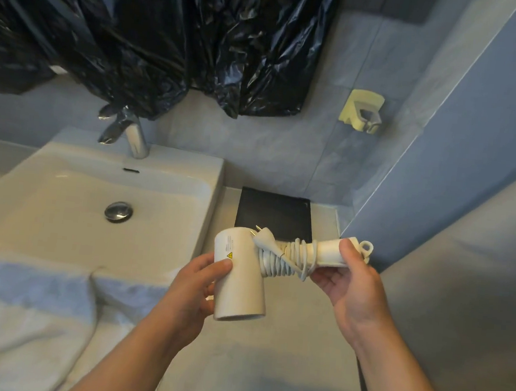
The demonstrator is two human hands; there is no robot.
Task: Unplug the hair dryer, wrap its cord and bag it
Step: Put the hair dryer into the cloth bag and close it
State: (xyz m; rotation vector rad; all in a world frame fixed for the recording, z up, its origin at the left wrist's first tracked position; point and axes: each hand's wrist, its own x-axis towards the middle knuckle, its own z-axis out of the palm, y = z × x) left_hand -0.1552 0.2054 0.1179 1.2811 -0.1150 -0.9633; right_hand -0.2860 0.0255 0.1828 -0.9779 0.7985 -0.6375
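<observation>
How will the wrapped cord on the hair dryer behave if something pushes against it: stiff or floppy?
The cord looks fairly springy: its coils sit in rounded loops around the handle of the hair dryer. The plug end lies loose over the coils, apparently untucked, so pushing would probably let it unwind.

Cord-wrapped hair dryer in 2 hands

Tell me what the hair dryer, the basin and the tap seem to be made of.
The hair dryer looks like matte white plastic: smooth, softly shaded. The basin is probably glazed ceramic: white with glossy highlights. The tap seems polished metal, perhaps chrome: mirror-like reflections.
</observation>
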